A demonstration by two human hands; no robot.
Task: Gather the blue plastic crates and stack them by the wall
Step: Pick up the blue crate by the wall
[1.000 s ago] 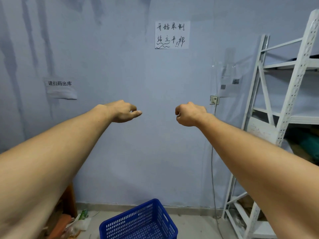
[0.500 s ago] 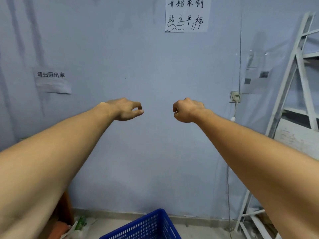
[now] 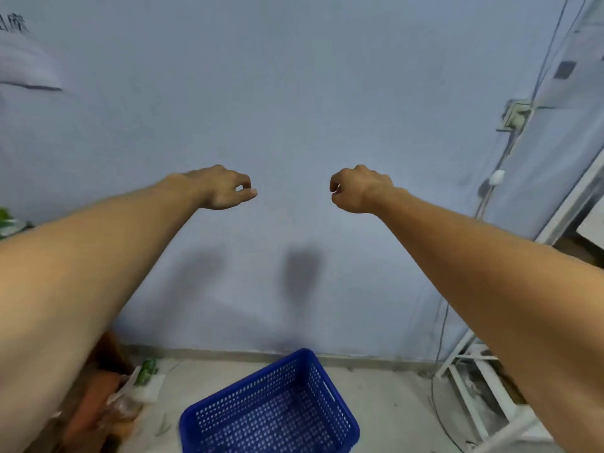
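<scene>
One blue perforated plastic crate [image 3: 271, 410] sits empty on the floor, turned at an angle, a short way from the pale blue wall [image 3: 294, 93]. Both my arms reach forward at chest height, well above the crate. My left hand [image 3: 222, 188] is loosely curled, thumb touching the forefinger, with nothing in it. My right hand [image 3: 358, 189] is closed in a fist and holds nothing. The two hands are apart, with bare wall between them.
A white metal shelving rack [image 3: 490, 387] stands at the right, with a wall socket [image 3: 516, 114] and a hanging cable [image 3: 441, 322] beside it. Clutter with plastic wrapping and a brown object [image 3: 108, 397] lies on the floor at the left.
The view has tilted downward and come closer to the wall, so the crate shows more fully and the paper notes have slid up out of view. The hands kept their closed pose.
</scene>
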